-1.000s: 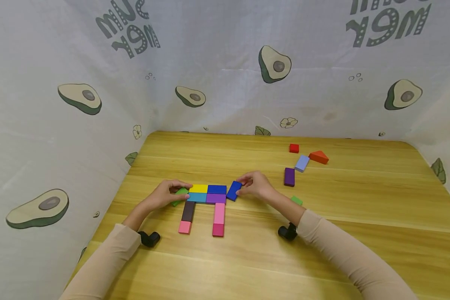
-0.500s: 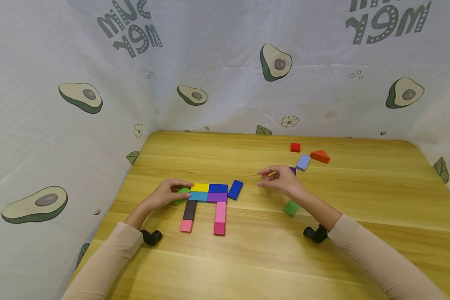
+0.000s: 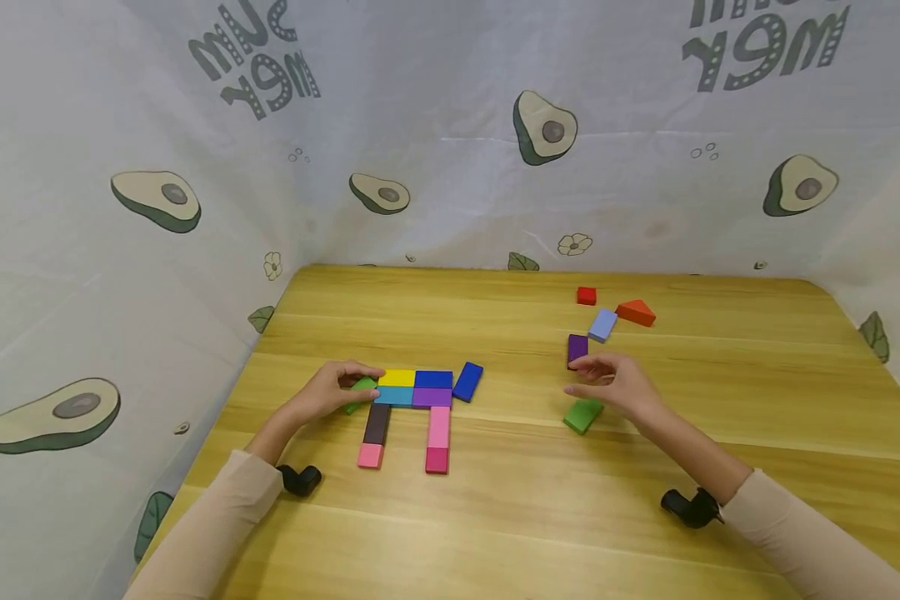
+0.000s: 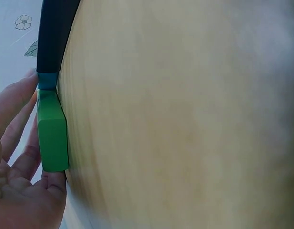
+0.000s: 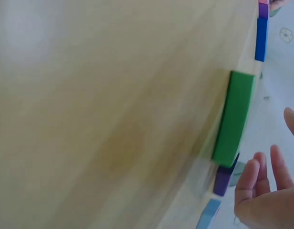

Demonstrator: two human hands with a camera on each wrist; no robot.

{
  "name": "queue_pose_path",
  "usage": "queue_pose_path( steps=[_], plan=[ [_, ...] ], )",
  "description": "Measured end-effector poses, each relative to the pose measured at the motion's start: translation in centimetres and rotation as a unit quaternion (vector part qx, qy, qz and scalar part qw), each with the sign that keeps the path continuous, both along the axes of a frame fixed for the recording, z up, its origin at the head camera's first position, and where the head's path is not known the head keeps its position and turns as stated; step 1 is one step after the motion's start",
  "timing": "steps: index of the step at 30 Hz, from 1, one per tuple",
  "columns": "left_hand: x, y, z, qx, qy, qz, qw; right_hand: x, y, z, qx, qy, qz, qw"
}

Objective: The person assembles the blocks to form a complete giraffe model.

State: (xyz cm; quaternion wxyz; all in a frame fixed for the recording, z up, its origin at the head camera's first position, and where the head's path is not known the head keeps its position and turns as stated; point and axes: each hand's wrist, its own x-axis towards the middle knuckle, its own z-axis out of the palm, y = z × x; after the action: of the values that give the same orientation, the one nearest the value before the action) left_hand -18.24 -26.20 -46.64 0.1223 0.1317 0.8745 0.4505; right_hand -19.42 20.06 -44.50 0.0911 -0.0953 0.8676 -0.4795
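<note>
The right hand (image 3: 621,388) has released the slanted blue block (image 3: 468,382) and moved right. It now hovers near the dark purple block (image 3: 577,350) and rightmost green block (image 3: 582,415).

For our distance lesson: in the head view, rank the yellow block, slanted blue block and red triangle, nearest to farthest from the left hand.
1. Yellow block, just right of the left hand
2. Slanted blue block, further right
3. Red triangle, far back right
</note>
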Motion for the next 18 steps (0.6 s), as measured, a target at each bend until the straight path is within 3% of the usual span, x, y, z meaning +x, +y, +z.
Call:
queue_pose_path(
  steps=[10, 18],
  plan=[
    [0.1, -0.1, -0.1, 0.005, 0.005, -0.005, 1.0000, 1.3, 2.8, -1.1, 0.015, -0.017, -0.021, 0.9995],
    [0.1, 0.0, -0.1, 0.006, -0.003, -0.004, 1.0000, 1.8, 2.8, -1.1, 0.018, -0.036, -0.010, 0.9991]
  ],
)
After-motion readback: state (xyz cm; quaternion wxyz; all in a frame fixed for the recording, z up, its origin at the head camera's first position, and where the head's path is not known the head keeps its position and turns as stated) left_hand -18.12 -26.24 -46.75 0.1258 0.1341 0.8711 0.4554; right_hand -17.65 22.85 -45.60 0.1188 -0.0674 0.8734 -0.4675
